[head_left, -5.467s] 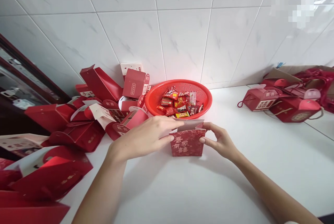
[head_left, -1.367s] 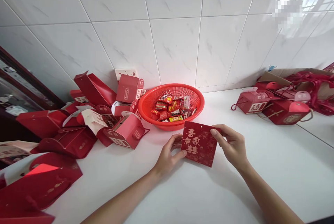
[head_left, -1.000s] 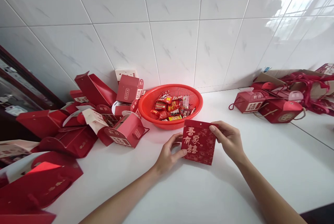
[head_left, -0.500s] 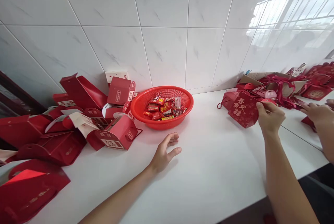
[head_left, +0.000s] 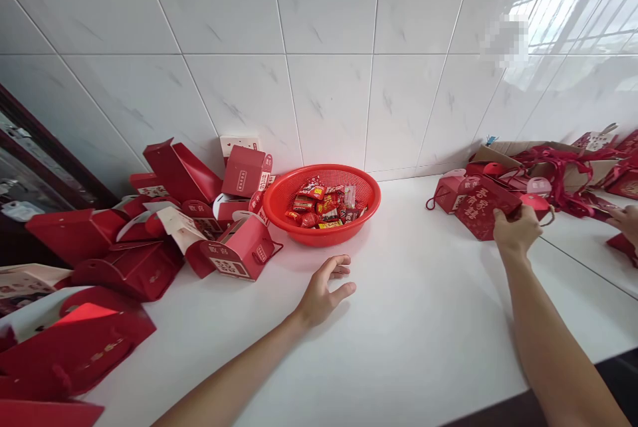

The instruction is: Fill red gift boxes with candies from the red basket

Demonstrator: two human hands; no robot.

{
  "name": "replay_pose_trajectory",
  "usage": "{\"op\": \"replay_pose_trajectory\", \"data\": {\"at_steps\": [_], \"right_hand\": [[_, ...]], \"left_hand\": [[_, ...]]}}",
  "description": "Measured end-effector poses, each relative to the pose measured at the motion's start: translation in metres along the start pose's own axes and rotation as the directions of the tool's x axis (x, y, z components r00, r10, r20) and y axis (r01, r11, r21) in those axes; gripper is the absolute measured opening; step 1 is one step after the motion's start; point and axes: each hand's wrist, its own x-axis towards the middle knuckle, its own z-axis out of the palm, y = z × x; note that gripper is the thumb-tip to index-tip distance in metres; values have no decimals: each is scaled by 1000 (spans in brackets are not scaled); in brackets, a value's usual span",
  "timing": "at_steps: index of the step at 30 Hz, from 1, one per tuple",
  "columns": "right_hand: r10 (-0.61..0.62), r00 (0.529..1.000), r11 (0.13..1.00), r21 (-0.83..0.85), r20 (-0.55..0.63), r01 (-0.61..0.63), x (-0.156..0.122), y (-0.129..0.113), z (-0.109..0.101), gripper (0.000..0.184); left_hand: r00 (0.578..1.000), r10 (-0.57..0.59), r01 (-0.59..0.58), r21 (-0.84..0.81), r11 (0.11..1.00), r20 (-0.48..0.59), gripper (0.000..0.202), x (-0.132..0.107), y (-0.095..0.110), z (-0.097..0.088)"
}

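My right hand (head_left: 517, 231) grips the near end of a dark red gift box (head_left: 481, 211) with gold lettering, which sits on the white table among other boxes at the right. Beside it, on its left, is a smaller red gift box (head_left: 447, 191) with a cord handle. My left hand (head_left: 326, 291) rests on its side on the tabletop, fingers apart and holding nothing. Just beyond it stands a red plastic basket (head_left: 321, 236) with wrapped candies (head_left: 326, 204) inside.
Many red gift boxes (head_left: 129, 271) are heaped at the left. At the back right, a cardboard box (head_left: 503, 149) holds dark red ribbons (head_left: 561, 174). Another person's hand (head_left: 625, 220) shows at the right edge. A tiled wall (head_left: 329, 108) borders the table.
My right hand has lowered the dark red gift box onto the table and shifted its grip. My left hand stays put. The view has turned slightly left.
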Motion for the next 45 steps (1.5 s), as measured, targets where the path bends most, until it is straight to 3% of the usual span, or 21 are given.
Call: {"op": "replay_pose_trajectory", "data": {"at_steps": [4,8,11,16,21,24,27,29,32,38,45], "right_hand": [[234,971,972,-16,-55,-235,-2,0,1,25],[341,938,940,10,-59,-341,-3,-10,-4,49],[384,914,923,38,-129,-383,-4,-22,-11,55],[217,949,958,238,-228,-162,-8,-47,-18,44],[-83,947,963,219,-310,156,-18,-81,-18,20],[-189,940,942,217,-284,255,-30,-110,-20,13],[-260,951,920,257,-167,297,-46,-141,-24,9],[-368,923,862,331,-111,384,-61,-159,-26,9],[-541,838,722,475,-64,503,-85,-179,-27,17],[-715,695,569,635,69,523,-123,-196,-26,27],[-733,668,538,709,127,456,-135,-202,-29,27]], "left_hand": [[1000,-4,4,1,1000,-3,48,0,-1,0],[1000,2,-2,-11,1000,-12,48,-1,-1,1],[1000,15,-16,-25,1000,-16,48,-2,0,1],[1000,21,-21,-24,999,-13,48,-2,0,1],[999,34,-34,-20,999,-4,48,0,-5,2],[999,52,-52,-10,999,-4,48,1,-8,3],[998,63,-63,0,998,-4,48,1,-9,3],[998,70,-70,3,998,-6,47,1,-10,3],[996,84,-84,19,996,-7,47,0,-11,3],[993,115,-115,46,992,-1,43,0,-7,4],[987,161,-162,104,981,20,38,-4,-8,5]]}}
